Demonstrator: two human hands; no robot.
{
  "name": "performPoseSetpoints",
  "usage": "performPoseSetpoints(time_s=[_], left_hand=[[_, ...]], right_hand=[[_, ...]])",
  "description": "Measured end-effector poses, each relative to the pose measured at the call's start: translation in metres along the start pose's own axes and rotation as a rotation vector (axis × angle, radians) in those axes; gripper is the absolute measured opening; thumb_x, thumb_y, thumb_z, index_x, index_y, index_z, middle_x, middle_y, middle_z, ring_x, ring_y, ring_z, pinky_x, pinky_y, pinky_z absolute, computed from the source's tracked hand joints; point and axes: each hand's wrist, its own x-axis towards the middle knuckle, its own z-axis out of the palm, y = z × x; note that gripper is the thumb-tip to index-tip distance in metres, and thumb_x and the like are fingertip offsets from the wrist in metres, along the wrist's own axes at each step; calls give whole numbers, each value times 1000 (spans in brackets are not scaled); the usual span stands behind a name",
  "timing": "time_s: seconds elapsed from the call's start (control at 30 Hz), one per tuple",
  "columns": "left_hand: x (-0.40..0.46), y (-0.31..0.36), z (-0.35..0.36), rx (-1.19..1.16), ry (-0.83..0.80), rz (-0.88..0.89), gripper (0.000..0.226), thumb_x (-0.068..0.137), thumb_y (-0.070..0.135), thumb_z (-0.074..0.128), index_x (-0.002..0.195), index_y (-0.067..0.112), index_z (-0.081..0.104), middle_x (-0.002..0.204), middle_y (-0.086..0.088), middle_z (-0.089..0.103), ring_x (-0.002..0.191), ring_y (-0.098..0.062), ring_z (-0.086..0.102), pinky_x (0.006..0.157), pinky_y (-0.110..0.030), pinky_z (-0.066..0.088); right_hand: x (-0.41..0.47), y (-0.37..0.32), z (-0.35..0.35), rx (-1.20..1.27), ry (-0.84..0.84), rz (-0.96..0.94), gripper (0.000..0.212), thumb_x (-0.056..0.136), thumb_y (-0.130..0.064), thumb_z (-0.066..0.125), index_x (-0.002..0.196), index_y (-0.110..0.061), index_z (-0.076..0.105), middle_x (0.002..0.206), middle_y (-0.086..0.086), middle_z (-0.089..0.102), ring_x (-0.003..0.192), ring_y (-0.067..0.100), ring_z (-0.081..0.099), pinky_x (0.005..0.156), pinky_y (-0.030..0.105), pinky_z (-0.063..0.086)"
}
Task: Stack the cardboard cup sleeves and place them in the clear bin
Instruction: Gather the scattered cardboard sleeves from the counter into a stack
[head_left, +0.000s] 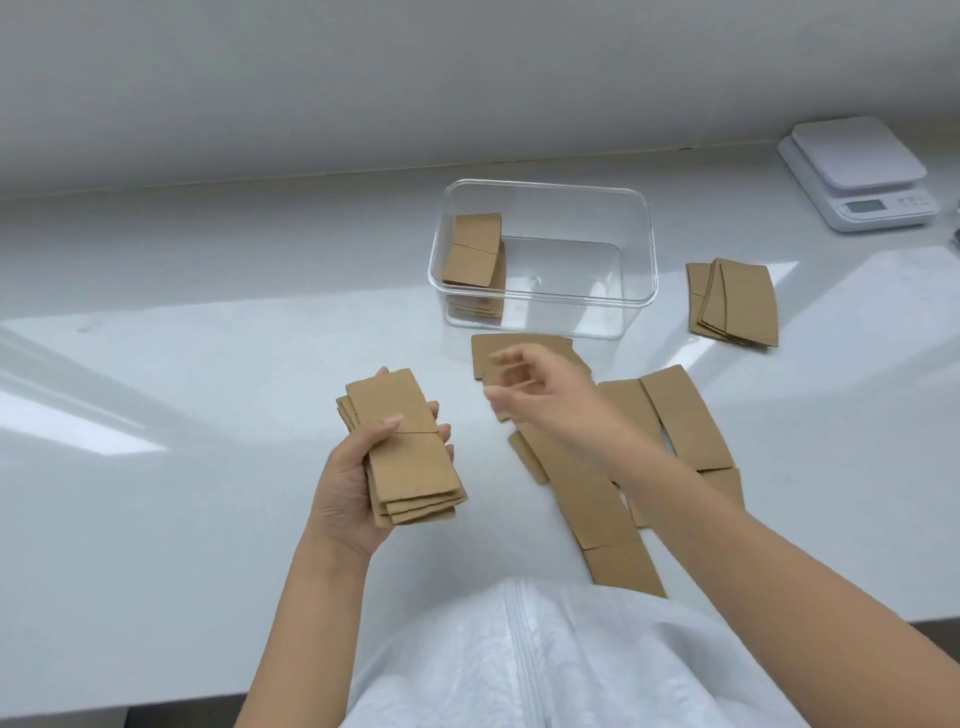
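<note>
Here, the left hand (348, 478) grips a stack of sleeves (405, 457) from below, thumb pressed on top, above the white table (156, 415) toward its near edge. Just to the right, loose sleeves (670, 431) lie flat and overlapping on the table. The right hand (530, 389) hangs over them with its fingers (506, 358) bent and spread apart, holding nothing; it looks blurry. Farther back sits the clear bin (639, 291), with some sleeves inside (475, 254) leaning at its left end. Right of the bin lies a small pile (735, 304). A white scale (860, 169) sits at the far right corner.
</note>
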Motion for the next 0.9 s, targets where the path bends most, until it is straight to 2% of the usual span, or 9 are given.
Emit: performPoseSetpoints(time_s=[0.07,0.17,0.23,0.33,0.43,0.53,0.67,0.77,0.9], left_hand=[[1,3,-4,-16,11,25,66,62,8,63,127,22,56,89,-10,70,77,-26,68,74,-42,58],[5,1,-3,10,25,23,69,66,2,59,130,27,54,86,-9,71,83,-27,70,79,-44,57],[8,0,2,46,35,11,67,69,4,56,131,28,53,88,-9,70,82,-26,70,73,-39,58],[12,-5,9,93,16,-27,63,70,6,56,128,31,55,95,-9,68,78,-23,70,69,-36,58],[13,-8,14,116,4,-41,62,71,6,56,127,31,56,94,-8,71,76,-23,70,69,-35,59],[14,-6,15,137,1,-49,60,71,7,56,126,32,57,94,-8,72,76,-23,70,68,-35,59],[16,-1,15,136,7,-51,58,71,8,57,124,31,58,94,-8,73,77,-23,70,68,-36,59],[18,0,14,149,14,-51,59,71,8,58,125,31,58,95,-8,74,79,-23,70,68,-36,59],[19,2,12,177,26,-57,60,71,9,59,127,31,56,98,-9,73,81,-23,70,69,-37,59]], right_hand=[[-2,17,-38,-312,64,-60,30,75,-20,77,100,-24,60,92,-5,60,85,16,59,75,22,50],[-14,50,-67,-795,-113,-27,45,59,-33,85,94,-34,57,90,-13,51,92,11,47,78,31,49],[-27,68,-62,-850,-207,15,58,51,-36,88,98,-33,54,92,-10,46,97,11,41,71,24,45],[-37,88,-51,-946,-217,-32,65,47,-39,89,99,-26,52,91,-9,39,93,13,35,60,13,27],[-39,90,-48,-924,-160,-31,59,51,-36,88,88,-25,45,90,-9,39,89,13,33,69,18,30],[-37,81,-54,-665,-130,110,51,58,-20,87,82,-28,42,84,-8,46,76,11,41,66,25,41],[-22,61,-63,-410,-61,135,36,66,-13,82,86,-28,56,79,-10,54,66,6,48,59,16,40],[-4,48,-67,-225,-18,152,20,74,-9,77,80,-24,64,83,-4,67,74,12,62,67,16,49],[17,45,-55,-387,35,182,13,76,-16,75,82,-20,64,83,-3,61,82,18,58,69,25,46]])
